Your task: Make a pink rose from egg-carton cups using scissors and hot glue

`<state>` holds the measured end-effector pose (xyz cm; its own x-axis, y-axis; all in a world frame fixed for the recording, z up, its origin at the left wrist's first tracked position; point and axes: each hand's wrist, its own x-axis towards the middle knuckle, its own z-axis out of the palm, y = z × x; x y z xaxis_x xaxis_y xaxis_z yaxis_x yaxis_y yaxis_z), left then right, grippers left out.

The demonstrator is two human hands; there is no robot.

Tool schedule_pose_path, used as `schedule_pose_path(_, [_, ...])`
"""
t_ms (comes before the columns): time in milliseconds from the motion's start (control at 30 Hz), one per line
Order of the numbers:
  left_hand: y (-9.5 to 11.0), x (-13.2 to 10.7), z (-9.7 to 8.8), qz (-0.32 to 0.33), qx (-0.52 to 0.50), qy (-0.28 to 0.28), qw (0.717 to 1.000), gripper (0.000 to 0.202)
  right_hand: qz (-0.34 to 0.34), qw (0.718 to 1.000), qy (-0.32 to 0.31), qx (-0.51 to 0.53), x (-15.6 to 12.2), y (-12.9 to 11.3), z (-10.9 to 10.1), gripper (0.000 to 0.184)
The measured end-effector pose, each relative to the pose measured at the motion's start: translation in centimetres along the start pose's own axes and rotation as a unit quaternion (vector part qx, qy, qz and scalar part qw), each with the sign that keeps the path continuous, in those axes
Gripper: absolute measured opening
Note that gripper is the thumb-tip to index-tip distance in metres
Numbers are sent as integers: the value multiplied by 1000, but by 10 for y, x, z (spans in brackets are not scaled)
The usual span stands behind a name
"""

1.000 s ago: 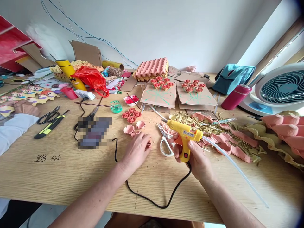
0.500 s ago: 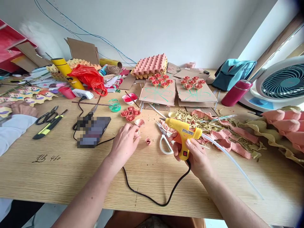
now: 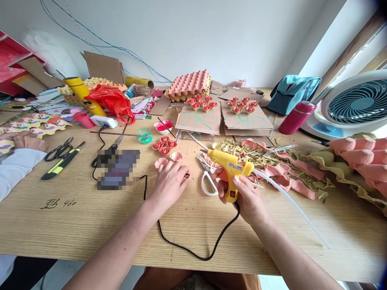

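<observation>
My right hand (image 3: pixel 246 197) is wrapped round the handle of a yellow hot glue gun (image 3: pixel 228 164), its nozzle pointing left. A clear glue stick (image 3: pixel 287 197) trails from the gun's rear. On the left, the fingertips of my left hand (image 3: pixel 171 181) close round a small pink egg-carton flower bud (image 3: pixel 187 174), partly hidden by them. Just beyond that hand lie two pale pink carton cups (image 3: pixel 175 156). Several red-edged carton roses (image 3: pixel 164 150) are grouped behind them. White-handled scissors (image 3: pixel 208 183) lie between my hands.
A black cord (image 3: pixel 193 254) loops across the front. Carton scraps (image 3: pixel 281 171) and stacked egg trays (image 3: pixel 352 157) lie right, near a fan (image 3: pixel 359 100). Cardboard sheets (image 3: pixel 198 121) carry roses. A phone (image 3: pixel 119 169) and utility knife (image 3: pixel 63 163) lie left, near another person's hand (image 3: pixel 30 141).
My left hand has moved right, from the carton cups to the small bud. A pale cup it was covering now shows on the table. My right hand still holds the glue gun.
</observation>
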<state>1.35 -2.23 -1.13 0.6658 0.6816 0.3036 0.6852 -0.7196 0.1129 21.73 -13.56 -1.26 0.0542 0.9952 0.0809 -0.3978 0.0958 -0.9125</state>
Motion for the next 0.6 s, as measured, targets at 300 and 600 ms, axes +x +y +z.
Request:
schedule_pose_path(300, [-3, 28, 14, -7, 65, -14, 998, 16, -35, 999, -20, 24, -1, -1, 0, 31])
schedule_pose_path(600, [-31, -6, -6, -81, 46, 31, 995, 33, -35, 999, -2, 6, 2, -1, -4, 35])
